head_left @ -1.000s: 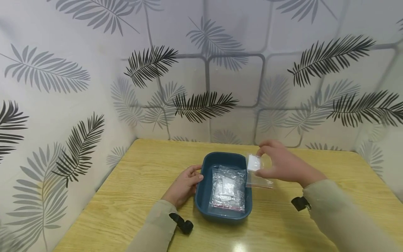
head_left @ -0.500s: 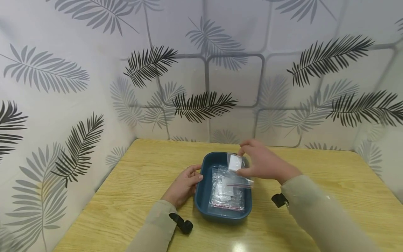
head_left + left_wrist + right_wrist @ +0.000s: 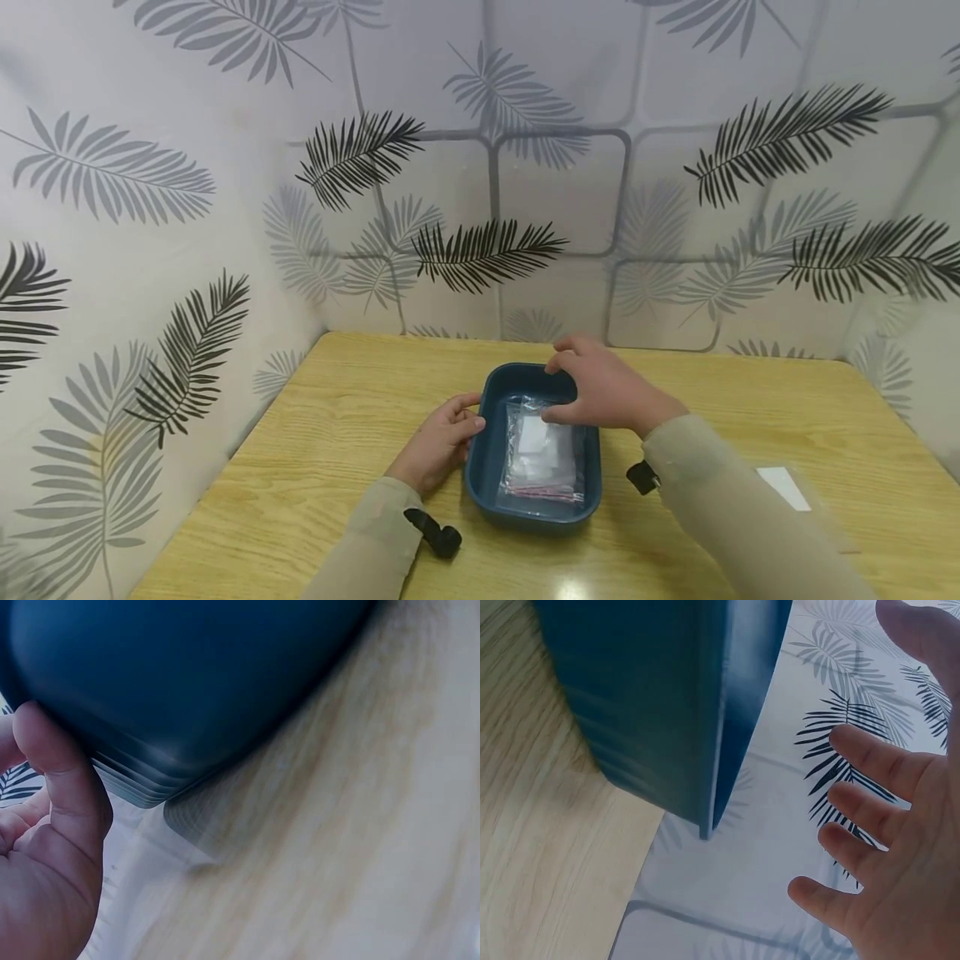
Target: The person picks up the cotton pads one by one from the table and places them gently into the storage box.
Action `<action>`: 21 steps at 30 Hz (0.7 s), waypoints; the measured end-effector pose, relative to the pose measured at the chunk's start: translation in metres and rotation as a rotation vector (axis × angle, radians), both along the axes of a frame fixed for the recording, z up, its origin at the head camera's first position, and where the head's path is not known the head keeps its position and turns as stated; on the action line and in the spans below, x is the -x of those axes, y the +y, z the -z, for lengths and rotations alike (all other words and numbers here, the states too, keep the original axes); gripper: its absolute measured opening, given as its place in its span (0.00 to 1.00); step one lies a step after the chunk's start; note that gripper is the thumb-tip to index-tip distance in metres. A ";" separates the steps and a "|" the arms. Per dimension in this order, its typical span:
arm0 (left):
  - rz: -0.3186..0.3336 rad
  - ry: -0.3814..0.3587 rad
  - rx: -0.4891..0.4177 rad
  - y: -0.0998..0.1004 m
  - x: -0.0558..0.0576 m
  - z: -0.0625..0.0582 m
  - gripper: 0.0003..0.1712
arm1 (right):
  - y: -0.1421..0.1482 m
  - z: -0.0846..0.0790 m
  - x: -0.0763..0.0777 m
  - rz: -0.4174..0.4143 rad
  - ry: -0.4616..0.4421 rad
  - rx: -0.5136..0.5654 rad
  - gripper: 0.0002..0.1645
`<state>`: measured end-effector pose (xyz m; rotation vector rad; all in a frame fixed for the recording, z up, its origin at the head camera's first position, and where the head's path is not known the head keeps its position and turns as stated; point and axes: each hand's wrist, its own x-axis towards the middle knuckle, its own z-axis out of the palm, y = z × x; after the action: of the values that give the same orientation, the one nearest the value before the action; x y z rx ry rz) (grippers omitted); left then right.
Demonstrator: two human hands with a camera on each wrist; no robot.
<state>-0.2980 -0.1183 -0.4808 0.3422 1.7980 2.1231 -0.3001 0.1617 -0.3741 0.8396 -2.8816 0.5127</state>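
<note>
A dark blue plastic bin (image 3: 532,518) stands on the table, with a pile of clear zip bags (image 3: 543,467) inside it. White pieces show in the bags, and pinkish-red seal strips lie toward the near end. My left hand (image 3: 438,442) holds the bin's left side, its thumb against the wall in the left wrist view. Over the bin's far right part hovers my right hand (image 3: 603,387), fingers spread and holding nothing. The right wrist view shows its separated fingertips beside the bin wall (image 3: 645,712).
Another clear bag with a white piece (image 3: 783,487) lies on the wooden table (image 3: 360,383) at the right, partly covered by my right sleeve. A leaf-patterned wall covering (image 3: 555,200) rises behind the table and on its left.
My right hand has moved left over the bin and let go of a zip bag, which now lies on the pile. Pulling back, my right sleeve uncovers the bag at right. My left hand stays put.
</note>
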 end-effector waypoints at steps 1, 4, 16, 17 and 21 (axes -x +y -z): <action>0.003 0.001 -0.002 0.000 0.000 0.000 0.31 | 0.001 0.001 0.000 -0.001 -0.001 -0.004 0.39; 0.007 0.000 -0.004 0.000 0.000 0.000 0.31 | 0.006 0.001 -0.002 -0.007 -0.007 0.003 0.39; 0.006 0.012 0.000 0.000 -0.002 -0.002 0.30 | 0.042 0.007 -0.014 0.006 -0.035 0.023 0.37; 0.003 0.009 0.002 0.000 -0.002 -0.002 0.30 | 0.045 0.008 -0.015 0.008 -0.035 0.021 0.37; 0.000 0.000 0.003 0.000 -0.001 -0.001 0.30 | 0.061 0.011 -0.022 0.014 -0.021 0.022 0.36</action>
<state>-0.2971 -0.1180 -0.4798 0.3408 1.8014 2.1198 -0.2785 0.2232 -0.3853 0.8149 -2.8933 0.5534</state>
